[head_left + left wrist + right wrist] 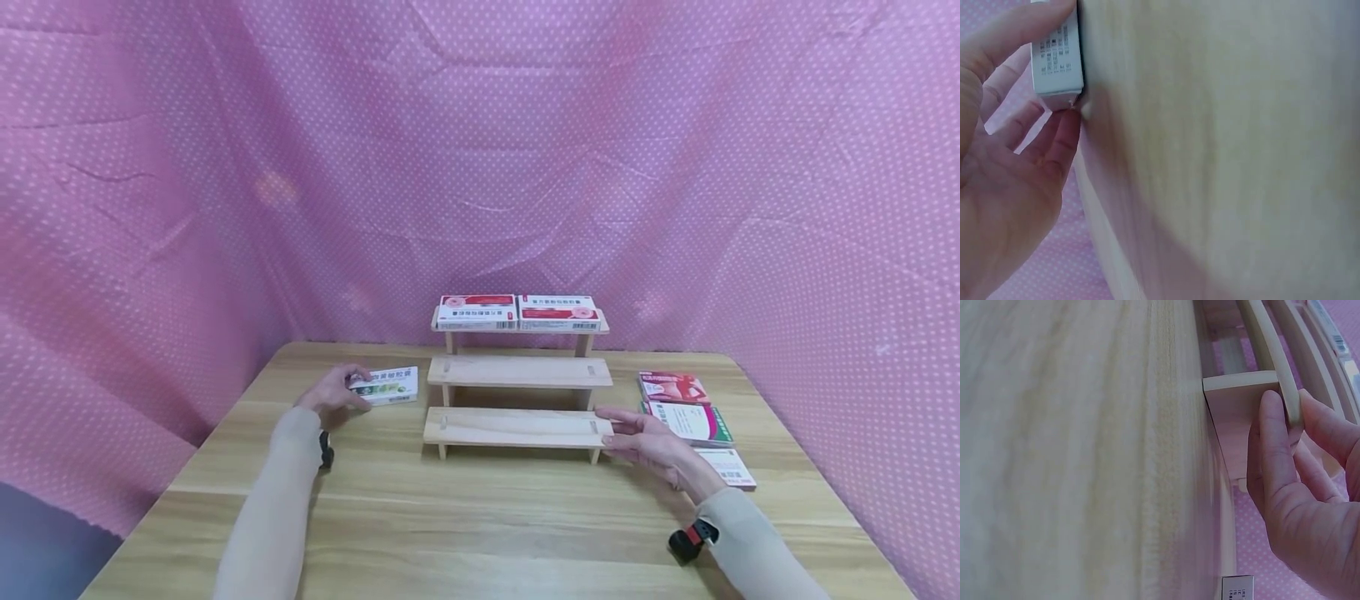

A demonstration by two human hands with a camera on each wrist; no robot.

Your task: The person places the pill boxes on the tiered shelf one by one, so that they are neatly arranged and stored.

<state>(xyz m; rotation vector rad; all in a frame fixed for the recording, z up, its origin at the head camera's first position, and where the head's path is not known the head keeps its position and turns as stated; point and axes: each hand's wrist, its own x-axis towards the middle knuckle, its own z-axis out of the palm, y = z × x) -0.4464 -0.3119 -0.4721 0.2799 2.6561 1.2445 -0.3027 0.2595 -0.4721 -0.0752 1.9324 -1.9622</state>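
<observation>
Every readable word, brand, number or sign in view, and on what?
"黄敏胶囊": white-green capsule box; preceding characters unclear.
Too blurred: capsule box's side print.
Too small or blurred: top-tier left box, top-tier right box.
Too blurred: red box, green-purple box, lower-right white box.

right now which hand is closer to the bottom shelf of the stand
Right. The right hand pinches the right end of the bottom shelf; the left hand is apart from it, leftward, at a white box.

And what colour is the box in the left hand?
The box is mostly white, with dark lettering and a green patch; the head view shows it best.
</observation>
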